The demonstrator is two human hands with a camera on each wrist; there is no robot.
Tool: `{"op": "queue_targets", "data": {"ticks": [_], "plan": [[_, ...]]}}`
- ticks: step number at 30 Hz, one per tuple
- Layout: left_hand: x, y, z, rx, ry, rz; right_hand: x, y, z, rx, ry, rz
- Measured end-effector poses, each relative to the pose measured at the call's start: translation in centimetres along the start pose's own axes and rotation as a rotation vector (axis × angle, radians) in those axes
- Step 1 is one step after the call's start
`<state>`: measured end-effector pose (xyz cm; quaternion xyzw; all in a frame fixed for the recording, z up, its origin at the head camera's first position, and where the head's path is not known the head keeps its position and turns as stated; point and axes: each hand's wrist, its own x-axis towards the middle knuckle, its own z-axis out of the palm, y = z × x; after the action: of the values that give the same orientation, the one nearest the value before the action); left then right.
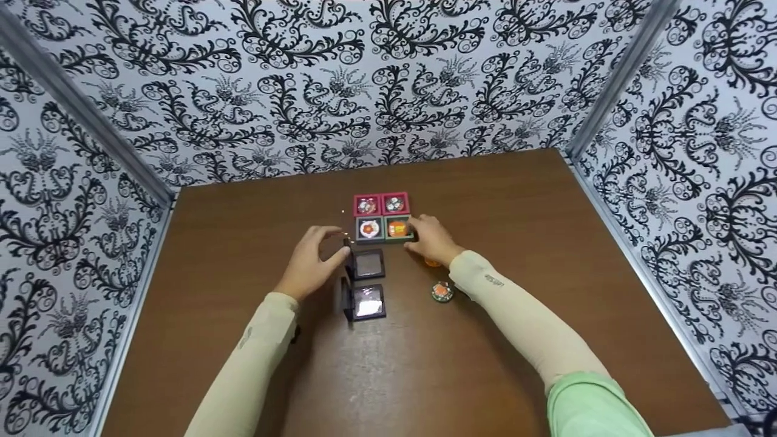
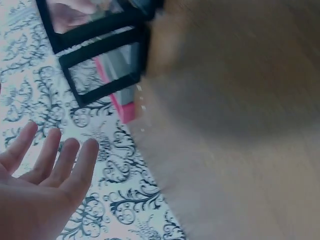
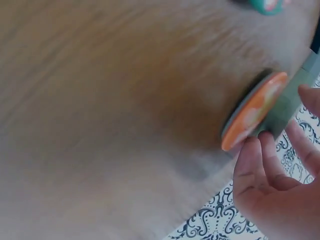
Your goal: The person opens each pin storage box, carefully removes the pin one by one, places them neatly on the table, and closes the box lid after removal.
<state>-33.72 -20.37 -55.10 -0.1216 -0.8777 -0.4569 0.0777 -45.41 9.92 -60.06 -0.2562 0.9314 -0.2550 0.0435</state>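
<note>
Two red boxes (image 1: 381, 205) and two grey-green boxes (image 1: 384, 229) form a two-by-two block, each with a round decorated disc inside. My right hand (image 1: 434, 238) is at the right side of the front grey-green box, whose disc (image 1: 397, 229) is orange; its fingertips (image 3: 252, 150) lie close along that side. My left hand (image 1: 309, 261) has spread, relaxed fingers beside the raised lid (image 1: 348, 258) of a black box (image 1: 368, 264). Nothing shows between its fingers (image 2: 65, 160) in the left wrist view. A loose orange disc (image 1: 432, 263) lies partly hidden under the right wrist.
A second black box (image 1: 369, 301) with its lid raised stands nearer me. A green-rimmed disc (image 1: 442, 291) lies on the brown table (image 1: 485, 188) to the right. Patterned walls (image 1: 340, 91) stand behind and at both sides.
</note>
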Motion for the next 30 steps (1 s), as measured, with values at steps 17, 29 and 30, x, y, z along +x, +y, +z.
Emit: {"op": "queue_targets", "data": {"ticks": [17,29,30], "plan": [[-2.1,6.7,2.9,0.244,-0.065,0.288,-7.2,-4.3,-3.9,0.005,0.112,-0.234],[-2.8,8.9,5.4,0.385,-0.127,0.340,-12.4,-9.1,-4.4,0.029,0.117,-0.364],[-3.0,9.0,5.3,0.377,-0.125,0.334,-12.6,-9.2,-4.4,0.059,0.120,-0.360]]}}
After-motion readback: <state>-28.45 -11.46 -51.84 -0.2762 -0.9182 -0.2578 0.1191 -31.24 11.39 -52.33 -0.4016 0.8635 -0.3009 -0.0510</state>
